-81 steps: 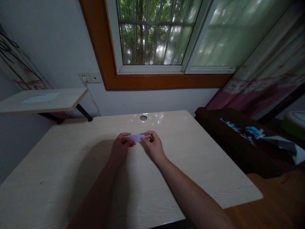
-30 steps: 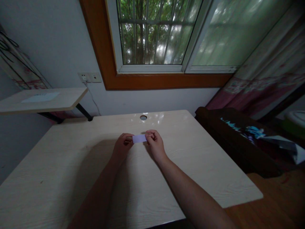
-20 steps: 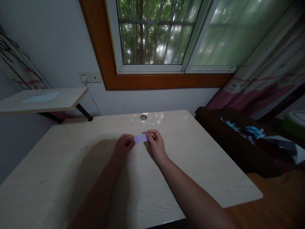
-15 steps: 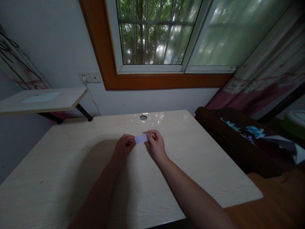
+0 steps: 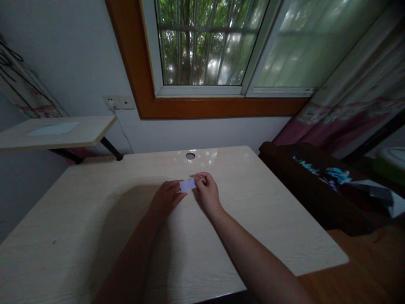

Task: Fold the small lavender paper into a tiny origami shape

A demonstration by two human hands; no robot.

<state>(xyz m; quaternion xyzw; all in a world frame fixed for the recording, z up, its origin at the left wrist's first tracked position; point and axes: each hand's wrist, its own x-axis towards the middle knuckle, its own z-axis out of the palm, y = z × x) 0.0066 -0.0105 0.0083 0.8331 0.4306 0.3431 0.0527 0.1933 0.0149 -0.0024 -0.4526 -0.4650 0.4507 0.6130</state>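
A small pale lilac slip of paper is held up over the desk. My right hand pinches its right end between thumb and fingertips. At the slip's left end is my left hand, with its thumb spread below the lower edge and its fingers along the upper left corner. That thumb stands apart from the fingers, so the left hand is open around the edge. Whether its fingertips touch the back of the slip is hidden.
A round cable hole lies near the desk's back edge. At the left, a raised shelf on black legs carries a sheet of paper. Dark wooden furniture with blue-white items stands at the right, and a window is behind.
My left thumb has come off the slip's left end and spread downward, opening the hand. The slip has shifted very slightly; my right hand keeps its pinch.
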